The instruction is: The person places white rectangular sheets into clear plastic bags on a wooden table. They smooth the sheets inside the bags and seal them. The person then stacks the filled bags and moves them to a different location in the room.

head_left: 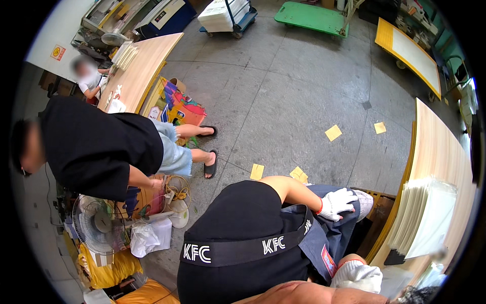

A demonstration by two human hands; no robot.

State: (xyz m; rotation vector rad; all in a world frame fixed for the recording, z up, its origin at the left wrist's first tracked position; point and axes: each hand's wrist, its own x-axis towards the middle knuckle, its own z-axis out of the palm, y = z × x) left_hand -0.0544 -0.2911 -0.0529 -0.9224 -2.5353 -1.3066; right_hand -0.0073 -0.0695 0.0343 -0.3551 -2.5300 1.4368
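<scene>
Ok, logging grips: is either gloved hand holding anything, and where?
Left hand lies open on the dark apron, holding nothing. Right hand is curled; any hold cannot be told.

Bare, unsleeved forearm (309, 295), partly visible

The single head camera looks steeply down from above at the near lap and the concrete floor (304, 91).

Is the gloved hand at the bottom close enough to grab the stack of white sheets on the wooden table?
Probably yes. The right hand sits low beside the table, and the stack of white sheets lies just past it near the table's edge. Nothing seems to block the way.
</scene>
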